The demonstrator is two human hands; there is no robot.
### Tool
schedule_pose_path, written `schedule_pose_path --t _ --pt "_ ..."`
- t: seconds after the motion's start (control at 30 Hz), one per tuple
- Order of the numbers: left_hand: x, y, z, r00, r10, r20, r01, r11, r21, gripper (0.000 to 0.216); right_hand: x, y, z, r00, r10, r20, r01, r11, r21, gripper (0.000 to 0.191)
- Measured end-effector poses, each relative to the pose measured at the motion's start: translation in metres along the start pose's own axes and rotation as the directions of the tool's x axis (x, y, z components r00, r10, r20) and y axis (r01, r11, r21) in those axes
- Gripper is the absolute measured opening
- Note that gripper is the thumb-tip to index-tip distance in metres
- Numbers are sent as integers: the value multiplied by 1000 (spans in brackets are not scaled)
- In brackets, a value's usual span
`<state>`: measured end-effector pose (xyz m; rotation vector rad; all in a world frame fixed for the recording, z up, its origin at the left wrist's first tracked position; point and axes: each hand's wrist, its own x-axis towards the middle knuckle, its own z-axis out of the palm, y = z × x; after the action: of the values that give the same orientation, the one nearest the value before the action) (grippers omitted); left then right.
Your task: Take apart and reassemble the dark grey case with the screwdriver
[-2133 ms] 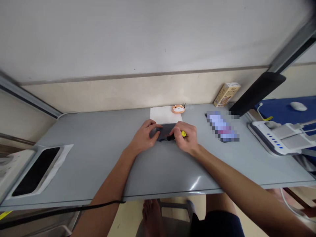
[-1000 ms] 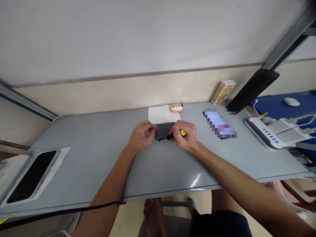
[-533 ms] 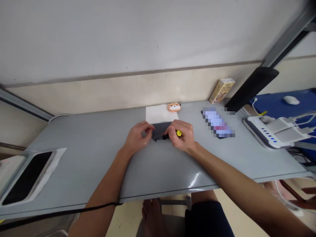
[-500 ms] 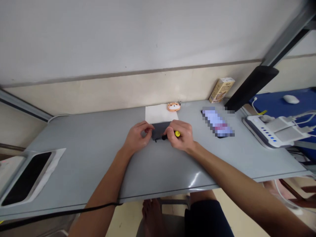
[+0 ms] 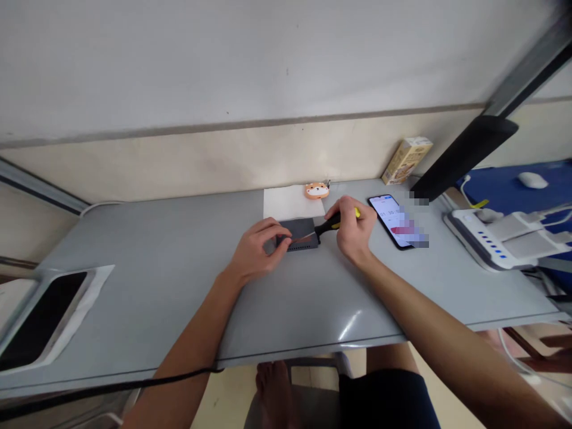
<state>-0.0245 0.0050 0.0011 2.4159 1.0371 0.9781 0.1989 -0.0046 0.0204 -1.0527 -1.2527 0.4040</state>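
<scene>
On the gray desk [image 5: 170,256], a screwdriver [image 5: 329,224] over a small dark box [image 5: 300,227]

Near the middle of the desk, the box lies flat, with a row of little holes along its near side. The right hand [image 5: 355,226] is curled tight around the screwdriver's black and yellow handle. Its thin metal shaft points left, across the top of the box. I can't tell if the tip touches it.

The left hand [image 5: 261,247] is at the box's left end, with its thumb and fingers bent close together. I can't tell if they pinch the box or the tip of the tool.

Just behind the box is a sheet of white paper [image 5: 286,202], and an orange case with an animal face [image 5: 317,190] sits at its far right corner. A phone [image 5: 393,220] with a lit screen, partly blurred, lies to the right of the right hand.
</scene>
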Motion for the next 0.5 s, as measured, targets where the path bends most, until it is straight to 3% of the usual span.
schedule_pose_path --t 0.13,0.27,0.4,0.5 --pt "3 2 9 999 52 13 -53 998 36 13 7 11 2 988 126 -91 -120 991 59 47" --pt "2 -7 12 999 31 -25 -30 999 39 16 9 21 5 972 223 -78 -215 971 102 49" --pt "-2 -19 7 993 -115 -32 115 993 -17 19 14 31 5 922 371 -112 -349 920 177 46" --pt "3 -25 0 959 -252 -131 245 967 -68 19 20 40 2 856 488 -168 -438 859 264 44"
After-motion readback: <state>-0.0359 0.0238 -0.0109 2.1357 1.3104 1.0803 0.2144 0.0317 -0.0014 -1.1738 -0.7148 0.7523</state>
